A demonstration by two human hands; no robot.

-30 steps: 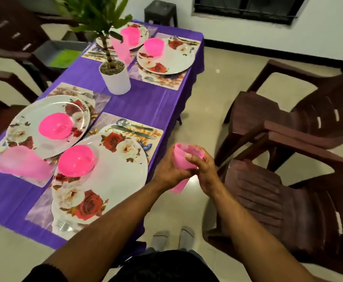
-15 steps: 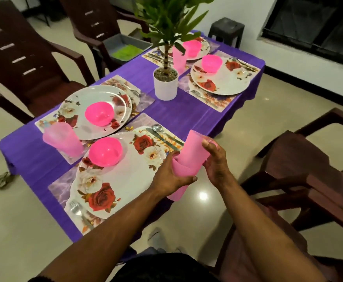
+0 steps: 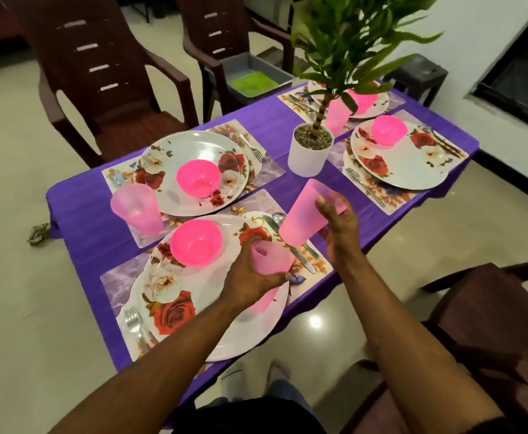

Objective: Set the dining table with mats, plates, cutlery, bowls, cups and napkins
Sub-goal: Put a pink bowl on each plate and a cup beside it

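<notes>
Right hand [image 3: 339,233], centre frame: fingers curled round a tilted pink cup [image 3: 306,214], held above the knife [image 3: 283,242] and spoon [image 3: 277,218]. Left hand [image 3: 250,278] grips a second pink cup [image 3: 270,261] over the near floral plate [image 3: 194,308], beside its pink bowl [image 3: 195,242]. Purple tablecloth [image 3: 81,214] beneath; potted plant [image 3: 311,148] upper centre.
</notes>
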